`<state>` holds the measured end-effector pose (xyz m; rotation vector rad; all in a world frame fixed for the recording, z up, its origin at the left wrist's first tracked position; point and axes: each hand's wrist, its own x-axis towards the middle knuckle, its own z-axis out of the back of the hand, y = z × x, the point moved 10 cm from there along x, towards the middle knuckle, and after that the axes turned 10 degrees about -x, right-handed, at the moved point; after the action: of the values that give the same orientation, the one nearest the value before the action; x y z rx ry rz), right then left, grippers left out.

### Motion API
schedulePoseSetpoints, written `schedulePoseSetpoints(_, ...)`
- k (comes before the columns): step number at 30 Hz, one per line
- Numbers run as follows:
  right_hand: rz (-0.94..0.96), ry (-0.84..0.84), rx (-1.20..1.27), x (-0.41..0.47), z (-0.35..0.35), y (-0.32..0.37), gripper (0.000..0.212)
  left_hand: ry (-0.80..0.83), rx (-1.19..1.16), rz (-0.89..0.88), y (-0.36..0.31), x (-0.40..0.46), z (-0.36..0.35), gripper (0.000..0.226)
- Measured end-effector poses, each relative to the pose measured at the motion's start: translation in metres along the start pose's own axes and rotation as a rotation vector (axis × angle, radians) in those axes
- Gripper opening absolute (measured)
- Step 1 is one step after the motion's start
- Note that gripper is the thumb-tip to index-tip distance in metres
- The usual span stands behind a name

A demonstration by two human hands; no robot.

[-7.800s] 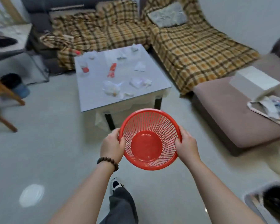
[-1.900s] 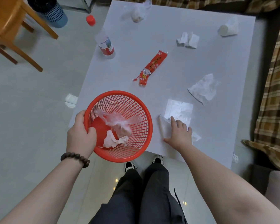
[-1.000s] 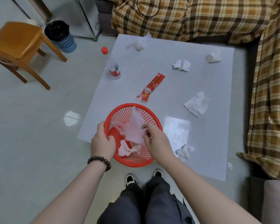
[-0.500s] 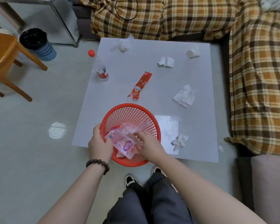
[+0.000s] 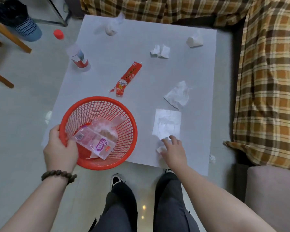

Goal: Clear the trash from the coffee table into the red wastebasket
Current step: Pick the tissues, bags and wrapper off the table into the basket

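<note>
**Basket at near-left edge, right hand on crumpled tissue**

Writing: the clear plastic wrapper [image 5: 95, 139] lying in the red wastebasket [image 5: 124, 121] is carrying a purple label and a small barcode patch; the print is too small to read. The red snack wrapper [image 5: 127, 77] on the counter [image 5: 141, 39] is showing white lettering, also unreadable. The clear bottle [image 5: 78, 57] near the left edge is wearing a red, white and blue label; no words can be made out.

Hands: the left hand [image 5: 60, 149] is gripping the wastebasket's near-left rim, thumb hooking inside the mesh wall, a bead bracelet [image 5: 58, 174] sitting on that wrist. The right hand [image 5: 173, 151] is resting on the counter near its front edge, fingers curling over a small crumpled tissue [image 5: 161, 149] and closing on it.

Edges and room: the wastebasket is overhanging the counter's near-left corner, partly above the floor. A larger crumpled tissue [image 5: 177, 95] is lying toward the right side, a pair of small tissue scraps [image 5: 160, 51] farther back, a paper cup [image 5: 194, 41] tipped on its side near the far-right corner, a bunched clear bag [image 5: 112, 25] at the far edge. A red cap [image 5: 58, 34] is lying on the floor, left of the counter. Plaid-covered sofas [image 5: 266, 81] are crowding the far and right sides.
</note>
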<state>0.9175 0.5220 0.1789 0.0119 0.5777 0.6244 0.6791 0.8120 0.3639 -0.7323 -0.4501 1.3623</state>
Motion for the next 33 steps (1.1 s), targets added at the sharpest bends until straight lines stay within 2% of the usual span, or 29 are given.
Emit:
schedulePoseSetpoints(3, 0.133, 0.081, -0.161, 0.016, -0.028, -0.001, 0.037, -0.072, 0.021, 0.038, 0.005, -0.012, -0.011, 0.045)
schedulePoseSetpoints(6, 0.166, 0.091, -0.169, 0.023, -0.041, -0.009, 0.022, -0.059, 0.015, 0.062, 0.009, -0.018, -0.025, 0.047)
schedulePoseSetpoints(8, 0.159, 0.083, -0.102, 0.026, -0.042, -0.016, 0.019, -0.035, 0.022, 0.07, 0.008, -0.021, -0.035, 0.049)
schedulePoseSetpoints(11, 0.024, 0.077, 0.191, 0.027, -0.026, -0.03, 0.017, -0.052, 0.035, 0.061, -0.006, -0.029, -0.042, 0.047)
schedulePoseSetpoints(13, -0.009, -0.016, 0.355, 0.025, 0.005, -0.034, 0.02, -0.046, 0.026, 0.046, -0.018, -0.037, -0.049, 0.045)
schedulePoseSetpoints(17, -0.015, -0.341, 0.6, 0.007, 0.1, -0.027, 0.026, 0.013, 0.023, 0.022, -0.039, -0.047, -0.062, 0.043)
schedulePoseSetpoints(19, 0.046, -0.474, 0.68, -0.008, 0.142, -0.008, 0.023, 0.041, 0.02, 0.021, -0.046, -0.051, -0.066, 0.044)
schedulePoseSetpoints(21, 0.155, -0.506, 0.707, -0.021, 0.17, 0.024, 0.023, 0.065, 0.011, 0.025, -0.052, -0.057, -0.069, 0.043)
schedulePoseSetpoints(26, 0.405, -0.36, 0.568, -0.038, 0.177, 0.117, 0.029, 0.12, -0.04, 0.017, -0.062, -0.067, -0.068, 0.04)
schedulePoseSetpoints(29, 0.469, -0.263, 0.484, -0.039, 0.162, 0.151, 0.031, 0.131, -0.068, 0.016, -0.064, -0.07, -0.062, 0.042)
schedulePoseSetpoints(33, 0.448, -0.059, 0.353, -0.033, 0.139, 0.165, 0.062, 0.138, -0.104, 0.007, -0.063, -0.066, -0.046, 0.042)
